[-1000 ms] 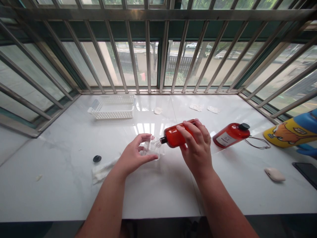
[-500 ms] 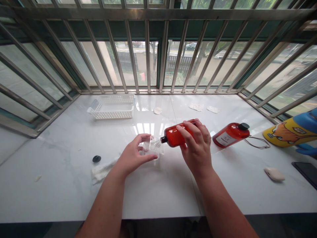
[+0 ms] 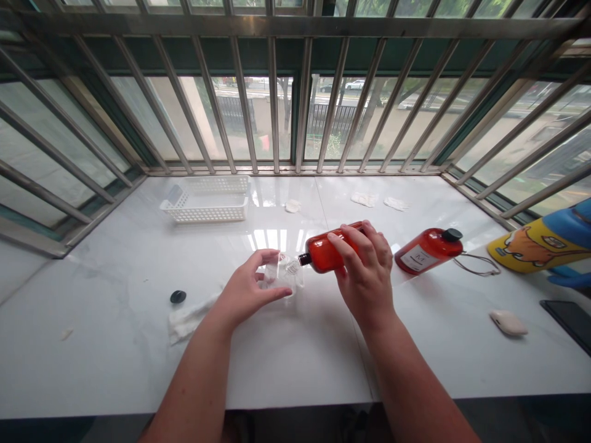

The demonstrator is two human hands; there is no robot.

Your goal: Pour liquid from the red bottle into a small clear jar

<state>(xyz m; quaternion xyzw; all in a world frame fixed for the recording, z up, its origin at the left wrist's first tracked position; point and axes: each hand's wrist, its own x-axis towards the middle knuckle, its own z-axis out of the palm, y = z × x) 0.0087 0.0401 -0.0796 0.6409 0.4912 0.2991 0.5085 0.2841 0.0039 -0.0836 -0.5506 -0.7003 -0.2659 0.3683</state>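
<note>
My right hand is wrapped round a red bottle, tipped nearly level with its uncapped black neck pointing left. That neck meets the mouth of a clear plastic bottle, which my left hand grips from the left, thumb in front and fingers behind. Whether liquid is running between them I cannot make out. Left of my left hand lies a black cap. A crumpled white cloth or tissue is partly hidden behind my left forearm.
A second red bottle, capped and labelled, stands at right beside a yellow and blue bottle. Near the right edge are a pale rounded case and a phone. A white basket and white wads lie toward the barred window.
Both hands keep their grips, and the red bottle stays tipped at the clear bottle's mouth. The whole view has shifted slightly; little else differs.
</note>
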